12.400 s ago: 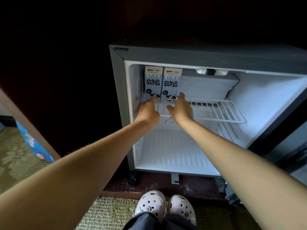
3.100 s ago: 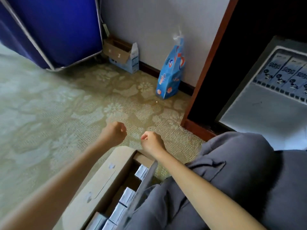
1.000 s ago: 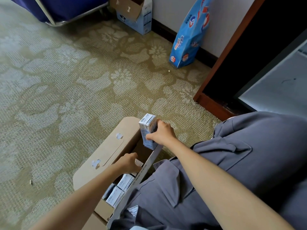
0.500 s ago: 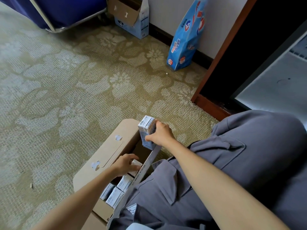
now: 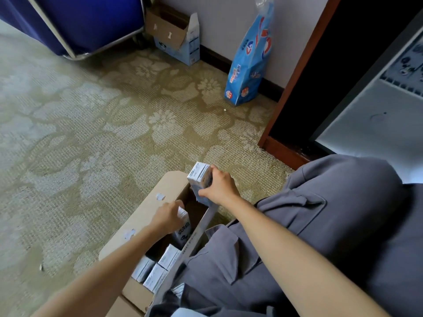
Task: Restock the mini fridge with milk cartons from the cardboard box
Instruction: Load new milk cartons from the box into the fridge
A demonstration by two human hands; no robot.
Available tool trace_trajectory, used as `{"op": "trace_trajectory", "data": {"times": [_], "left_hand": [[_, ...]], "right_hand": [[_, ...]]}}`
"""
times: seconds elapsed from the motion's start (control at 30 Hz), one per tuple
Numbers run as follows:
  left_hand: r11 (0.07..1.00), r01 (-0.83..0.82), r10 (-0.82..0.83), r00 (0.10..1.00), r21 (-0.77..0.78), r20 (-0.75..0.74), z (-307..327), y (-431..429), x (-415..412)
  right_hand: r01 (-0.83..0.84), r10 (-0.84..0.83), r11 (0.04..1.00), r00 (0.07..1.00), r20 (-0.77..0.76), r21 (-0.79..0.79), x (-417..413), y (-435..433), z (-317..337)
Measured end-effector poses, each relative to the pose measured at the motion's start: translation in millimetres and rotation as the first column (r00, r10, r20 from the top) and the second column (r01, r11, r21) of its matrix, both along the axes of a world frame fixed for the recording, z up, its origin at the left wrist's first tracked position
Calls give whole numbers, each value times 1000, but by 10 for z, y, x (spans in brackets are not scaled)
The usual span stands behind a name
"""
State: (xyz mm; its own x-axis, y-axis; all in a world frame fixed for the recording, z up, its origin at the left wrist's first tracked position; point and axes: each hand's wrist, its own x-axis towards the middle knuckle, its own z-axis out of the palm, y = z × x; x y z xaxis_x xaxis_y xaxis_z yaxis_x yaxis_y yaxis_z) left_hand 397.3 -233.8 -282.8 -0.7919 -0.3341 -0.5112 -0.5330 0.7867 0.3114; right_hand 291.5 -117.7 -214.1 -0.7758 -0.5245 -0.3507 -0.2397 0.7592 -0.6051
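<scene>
While the person crouches over a green carpet [image 5: 80, 133] patterned with pale flowers, a dark blue fabric cart [image 5: 80, 21] with a metal frame stands at the far left, and just to its right an opened small cardboard box [image 5: 174, 35] sits against the wall. Nearer the viewer, an open brown cardboard box [image 5: 146, 216] lies on the carpet beside a grey-trousered knee [image 5: 332, 202], with several white and blue milk cartons [image 5: 160, 268] packed inside. The left hand [image 5: 168, 216] reaches into this box, fingers closed around an upright milk carton [image 5: 184, 229]. The right hand [image 5: 219, 186] grips a second carton [image 5: 199, 177], held above the box's far end. Further right, a blue plastic bag [image 5: 249, 60] leans on the wall, then the mini fridge's [image 5: 366, 124] open white interior.
</scene>
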Motion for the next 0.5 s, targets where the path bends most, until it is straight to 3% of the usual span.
{"op": "trace_trajectory", "data": {"times": [0.27,0.4,0.5], "left_hand": [[993,105,-117,944,-55,-308,1082,-202,-729],[978,144,-199,865,-153,-461,1665,-18,-1174],[981,149,-191,821,-121,-538,2006,223,-1567]], "right_hand": [[32,-58,986,986,-159,-162,-270,97,545],[136,-211,953,939,-273,-270,-659,373,948],[227,-344,908,885,-315,-353,-975,686,1231]]}}
